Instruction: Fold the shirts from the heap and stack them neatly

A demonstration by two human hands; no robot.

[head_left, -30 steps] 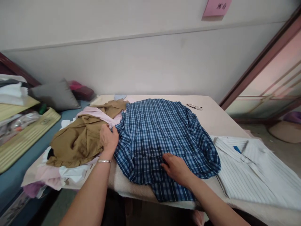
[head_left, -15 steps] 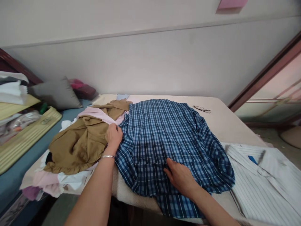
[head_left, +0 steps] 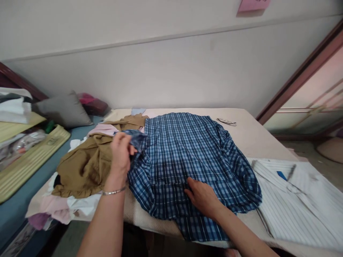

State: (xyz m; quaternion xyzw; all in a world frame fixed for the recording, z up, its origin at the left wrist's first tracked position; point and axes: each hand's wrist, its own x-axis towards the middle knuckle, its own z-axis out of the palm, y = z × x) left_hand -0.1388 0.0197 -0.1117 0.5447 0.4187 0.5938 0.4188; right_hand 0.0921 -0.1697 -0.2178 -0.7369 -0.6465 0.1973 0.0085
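A blue plaid shirt [head_left: 184, 150] lies spread face down on the cream-covered table [head_left: 246, 132], its lower hem hanging over the front edge. My left hand [head_left: 122, 150] is closed on the cuff end of the shirt's left-side sleeve and holds it raised, slightly blurred. Flat on the lower middle of the shirt rests my right hand [head_left: 202, 198], fingers extended and gripping nothing. A heap of clothes with a brown garment [head_left: 83, 167] on top sits just left of the raised sleeve.
A striped white shirt [head_left: 302, 203] lies folded at the right. Eyeglasses [head_left: 226, 122] rest near the back edge. At the left are a grey cushion [head_left: 64, 109] and a yellow box [head_left: 32, 160] with packets. A wall [head_left: 171, 78] rises behind the table.
My left hand has lifted the sleeve's cuff off the table and moved slightly left with it. My right hand stays on the shirt. The view has shifted a little.
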